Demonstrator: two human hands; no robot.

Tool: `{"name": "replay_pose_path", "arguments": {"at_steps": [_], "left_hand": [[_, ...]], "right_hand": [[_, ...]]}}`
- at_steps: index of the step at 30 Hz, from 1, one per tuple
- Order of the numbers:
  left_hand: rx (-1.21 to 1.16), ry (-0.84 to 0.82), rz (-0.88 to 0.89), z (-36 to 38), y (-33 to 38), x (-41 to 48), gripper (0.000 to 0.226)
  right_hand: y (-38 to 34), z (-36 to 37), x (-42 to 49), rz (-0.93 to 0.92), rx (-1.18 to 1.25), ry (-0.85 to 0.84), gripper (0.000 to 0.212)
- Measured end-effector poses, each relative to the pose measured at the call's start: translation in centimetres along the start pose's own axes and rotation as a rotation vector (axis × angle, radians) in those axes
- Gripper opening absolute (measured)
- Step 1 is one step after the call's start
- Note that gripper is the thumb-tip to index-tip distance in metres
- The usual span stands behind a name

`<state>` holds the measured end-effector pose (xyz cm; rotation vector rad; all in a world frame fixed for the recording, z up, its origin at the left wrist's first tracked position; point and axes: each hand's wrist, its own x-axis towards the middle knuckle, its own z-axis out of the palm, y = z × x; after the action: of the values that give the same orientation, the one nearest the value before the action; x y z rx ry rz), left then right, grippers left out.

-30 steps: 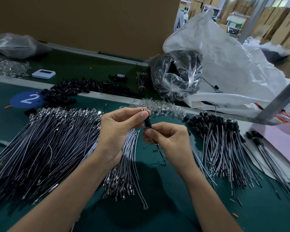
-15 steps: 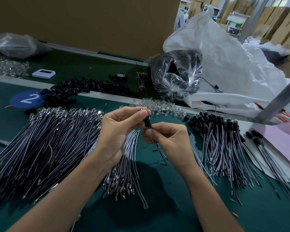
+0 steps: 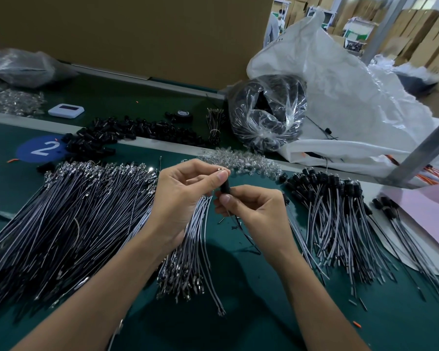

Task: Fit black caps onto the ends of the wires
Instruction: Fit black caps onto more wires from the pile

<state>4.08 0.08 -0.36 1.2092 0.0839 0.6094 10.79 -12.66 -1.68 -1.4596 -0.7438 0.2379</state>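
At frame centre our left hand (image 3: 183, 198) pinches a wire's metal tip (image 3: 221, 170), and our right hand (image 3: 256, 211) pinches the black cap (image 3: 225, 186) just below it. Uncapped wires (image 3: 74, 211) fan out left, capped wires (image 3: 340, 211) lie right, and loose caps (image 3: 137, 129) pile up upper left.

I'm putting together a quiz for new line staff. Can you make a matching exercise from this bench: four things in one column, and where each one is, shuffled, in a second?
Things
1. loose black caps
2. uncapped wires
3. capped wires
4. black cap being fitted

Places
A. in a pile right of the right hand
B. pinched between the fingertips of both hands
C. on the far side, beside the blue 2 sticker
D. in a big pile left of the left hand

Pairs: 1-C, 2-D, 3-A, 4-B
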Motion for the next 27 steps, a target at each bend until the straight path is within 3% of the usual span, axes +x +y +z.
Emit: {"name": "replay_pose_path", "arguments": {"at_steps": [14, 20, 23, 27], "left_hand": [[0.115, 0.019, 0.027, -0.2, -0.7, -0.1, 0.01], [0.064, -0.1, -0.066, -0.2, -0.9, -0.1, 0.042], [0.114, -0.166, -0.061, -0.1, -1.2, -0.2, 0.027], [0.055, -0.117, 0.01, 0.1, -1.3, -0.2, 0.023]], "right_hand": [[0.5, -0.4, 0.2, -0.028, -0.136, -0.007, 0.022], [0.4, -0.7, 0.3, -0.077, -0.058, 0.075, 0.009], [0.4, -0.8, 0.3, -0.099, -0.057, 0.087, 0.013], [0.5, -0.3, 0.2, -0.123, -0.026, 0.093, 0.009]]}}
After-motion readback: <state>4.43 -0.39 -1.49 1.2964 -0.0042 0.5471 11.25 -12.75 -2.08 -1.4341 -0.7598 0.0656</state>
